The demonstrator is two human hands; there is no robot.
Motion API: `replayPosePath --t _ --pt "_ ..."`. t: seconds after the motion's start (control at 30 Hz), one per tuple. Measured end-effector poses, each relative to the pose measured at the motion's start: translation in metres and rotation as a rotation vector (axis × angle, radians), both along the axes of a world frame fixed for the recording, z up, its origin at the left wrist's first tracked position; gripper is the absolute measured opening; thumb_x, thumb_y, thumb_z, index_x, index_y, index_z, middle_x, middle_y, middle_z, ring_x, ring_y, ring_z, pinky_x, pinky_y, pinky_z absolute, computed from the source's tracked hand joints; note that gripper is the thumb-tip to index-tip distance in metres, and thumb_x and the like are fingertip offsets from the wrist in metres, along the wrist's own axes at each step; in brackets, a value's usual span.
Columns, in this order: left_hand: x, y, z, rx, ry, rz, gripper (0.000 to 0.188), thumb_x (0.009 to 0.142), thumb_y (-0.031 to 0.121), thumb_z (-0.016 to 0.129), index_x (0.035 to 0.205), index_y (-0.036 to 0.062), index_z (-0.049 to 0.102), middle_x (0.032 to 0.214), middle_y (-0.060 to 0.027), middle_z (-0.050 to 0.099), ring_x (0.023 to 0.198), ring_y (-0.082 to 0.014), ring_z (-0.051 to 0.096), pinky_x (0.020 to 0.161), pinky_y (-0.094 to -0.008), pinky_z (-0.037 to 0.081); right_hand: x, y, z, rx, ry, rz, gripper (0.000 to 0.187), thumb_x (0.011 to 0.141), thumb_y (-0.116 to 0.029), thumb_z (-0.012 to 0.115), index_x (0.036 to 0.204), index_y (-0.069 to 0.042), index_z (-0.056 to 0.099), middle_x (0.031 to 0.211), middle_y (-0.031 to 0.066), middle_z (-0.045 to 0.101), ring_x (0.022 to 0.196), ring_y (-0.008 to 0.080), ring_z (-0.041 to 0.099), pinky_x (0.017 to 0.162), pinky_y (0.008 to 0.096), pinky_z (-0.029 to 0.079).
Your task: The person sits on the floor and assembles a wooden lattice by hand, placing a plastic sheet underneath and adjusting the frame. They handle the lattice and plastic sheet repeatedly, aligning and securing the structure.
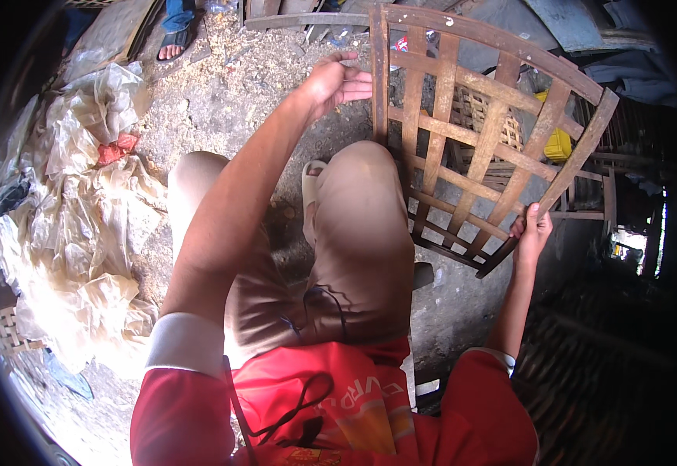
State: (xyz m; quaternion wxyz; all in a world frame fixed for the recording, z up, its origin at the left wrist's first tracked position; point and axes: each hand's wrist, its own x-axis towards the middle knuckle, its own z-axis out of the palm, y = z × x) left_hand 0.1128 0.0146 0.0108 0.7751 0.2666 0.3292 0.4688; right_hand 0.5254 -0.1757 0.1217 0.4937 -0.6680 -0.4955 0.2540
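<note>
A brown wooden lattice panel (490, 144), with crossed slats inside a frame, is held tilted up in front of me on the right. My right hand (534, 233) grips its lower right edge, thumb over the wood and fingers curled round it. At the panel's left upright, my left hand (341, 81) has its fingers stretched out and apart. Those fingertips reach the upright's edge; whether they press on it cannot be made out. The panel's lower left part stands close beside my right knee (365, 167).
Crumpled clear plastic sheeting (82, 225) covers the floor at left, with a red scrap (118, 148) on it. Another person's sandalled foot (173, 48) stands at the far left. Behind the panel lie a woven piece (466, 109) and a yellow object (557, 144). Wooden boards lean at the back.
</note>
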Motion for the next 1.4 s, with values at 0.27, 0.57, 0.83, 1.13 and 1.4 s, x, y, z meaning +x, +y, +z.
replayPosePath --t 0.27,0.57,0.83,1.13,1.4 --pt "0.017 -0.008 0.009 0.125 0.088 -0.08 0.066 0.094 0.029 0.062 0.147 0.0035 0.034 0.121 -0.0145 0.063 0.11 -0.0282 0.062 0.107 -0.0422 0.041 0.003 -0.004 -0.004 -0.009 -0.043 0.001 0.03 0.1 -0.029 0.059 0.081 -0.009 0.047 0.055 -0.0033 0.042 0.042 0.0055 0.037 0.039 0.0239 0.032" --pt "-0.037 0.009 0.025 0.248 -0.01 0.273 0.041 0.096 0.052 0.055 0.1 0.0108 0.055 0.081 -0.0041 0.06 0.083 -0.0171 0.059 0.084 -0.0375 0.047 -0.04 0.073 -0.022 0.01 -0.17 0.114 0.022 0.099 -0.028 0.062 0.095 -0.007 0.059 0.064 -0.0022 0.054 0.053 0.007 0.051 0.048 0.0233 0.04" --pt "-0.117 0.002 0.054 0.507 0.189 0.565 0.037 0.095 0.041 0.064 0.081 0.0071 0.061 0.074 -0.0034 0.059 0.071 -0.015 0.055 0.07 -0.029 0.044 -0.131 0.165 -0.028 -0.129 -0.112 0.34 0.07 0.092 -0.031 0.071 0.144 -0.001 0.036 0.13 0.0171 0.057 0.12 0.0229 0.055 0.099 0.0335 0.044" --pt "-0.163 -0.017 0.059 0.634 0.317 0.748 0.026 0.093 0.027 0.071 0.088 0.0017 0.067 0.076 -0.0016 0.062 0.067 -0.0092 0.054 0.064 -0.023 0.042 -0.25 0.177 0.022 -0.228 0.683 0.193 0.1 0.085 -0.068 0.059 0.157 -0.016 0.012 0.161 0.0161 0.016 0.132 0.0403 0.044 0.108 0.0588 0.035" --pt "-0.171 -0.029 0.048 0.547 -0.2 0.51 0.06 0.096 0.054 0.047 0.104 -0.0024 0.065 0.103 -0.0141 0.065 0.098 -0.0252 0.056 0.088 -0.0388 0.042 -0.237 0.178 -0.016 0.079 1.255 0.087 0.103 0.087 -0.05 0.069 0.15 -0.004 0.003 0.155 0.0312 -0.003 0.135 0.0598 0.027 0.108 0.0656 0.035"
